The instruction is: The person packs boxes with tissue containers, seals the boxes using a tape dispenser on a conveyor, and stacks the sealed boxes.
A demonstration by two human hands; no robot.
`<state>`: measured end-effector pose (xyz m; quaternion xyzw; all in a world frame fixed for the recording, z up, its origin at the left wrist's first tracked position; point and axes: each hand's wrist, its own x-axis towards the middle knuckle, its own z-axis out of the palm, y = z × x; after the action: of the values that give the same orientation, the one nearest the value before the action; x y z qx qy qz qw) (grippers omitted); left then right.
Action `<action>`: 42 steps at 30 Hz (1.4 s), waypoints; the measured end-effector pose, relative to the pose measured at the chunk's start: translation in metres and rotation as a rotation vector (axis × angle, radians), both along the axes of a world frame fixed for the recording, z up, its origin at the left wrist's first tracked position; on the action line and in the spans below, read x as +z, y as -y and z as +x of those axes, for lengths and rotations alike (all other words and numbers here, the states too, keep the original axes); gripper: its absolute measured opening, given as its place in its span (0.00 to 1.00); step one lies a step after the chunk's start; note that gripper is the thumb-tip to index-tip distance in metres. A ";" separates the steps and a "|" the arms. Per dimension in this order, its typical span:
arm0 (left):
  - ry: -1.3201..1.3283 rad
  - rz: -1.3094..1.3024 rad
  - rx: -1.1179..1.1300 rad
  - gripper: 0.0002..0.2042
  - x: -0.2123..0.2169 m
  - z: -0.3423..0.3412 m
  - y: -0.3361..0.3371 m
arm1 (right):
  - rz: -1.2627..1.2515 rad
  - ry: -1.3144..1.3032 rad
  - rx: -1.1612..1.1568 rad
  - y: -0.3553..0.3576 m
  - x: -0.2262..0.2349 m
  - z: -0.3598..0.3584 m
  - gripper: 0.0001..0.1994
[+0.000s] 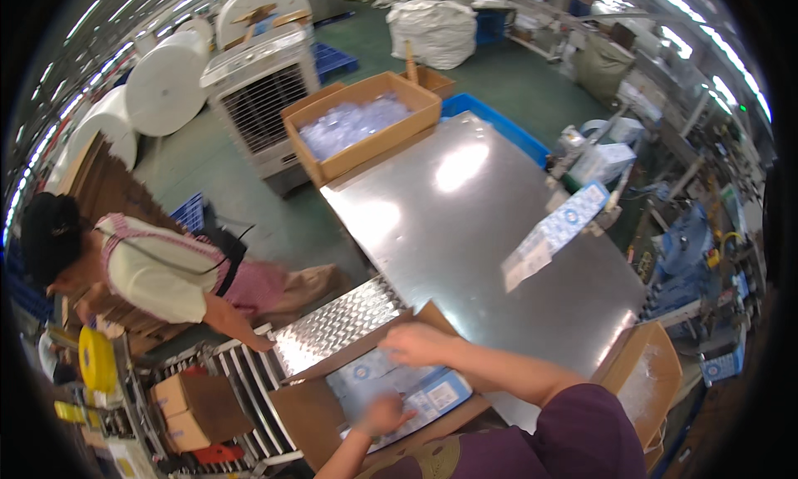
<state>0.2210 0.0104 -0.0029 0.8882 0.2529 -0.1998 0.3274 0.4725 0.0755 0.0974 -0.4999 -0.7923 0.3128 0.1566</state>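
An open cardboard box (303,412) stands in front of me at the near end of a steel table (465,230). It holds flat blue-and-white packs (436,392). My left hand (384,414) rests on the packs inside the box with its fingers spread. My right hand (420,342) reaches in from the right, curled over the packs at the box's far edge; motion blur hides its grip. A long blue-and-white pack (553,234) lies tilted at the table's right side.
A co-worker (158,271) leans over the roller conveyor (241,379) at left, beside a sealed carton (195,408). At the table's far end is a box of clear plastic pieces (362,122). Another open carton (644,379) is at right. An air cooler (258,88) and white rolls (166,80) stand behind.
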 end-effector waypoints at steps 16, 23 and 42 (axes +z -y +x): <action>0.730 0.313 0.176 0.25 0.145 0.230 -0.085 | -0.052 0.329 -0.339 0.026 0.068 0.315 0.49; 0.305 0.497 -0.263 0.51 0.148 0.325 -0.103 | 0.241 0.747 -0.727 0.005 0.094 0.436 0.48; 1.147 0.261 0.504 0.42 0.203 0.149 -0.075 | -0.257 0.329 -1.297 0.178 0.048 0.353 0.62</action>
<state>0.3704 0.0851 0.2006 0.7997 0.2610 0.4227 0.3371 0.8259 -0.1026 0.1453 -0.9295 -0.3023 0.1674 0.1293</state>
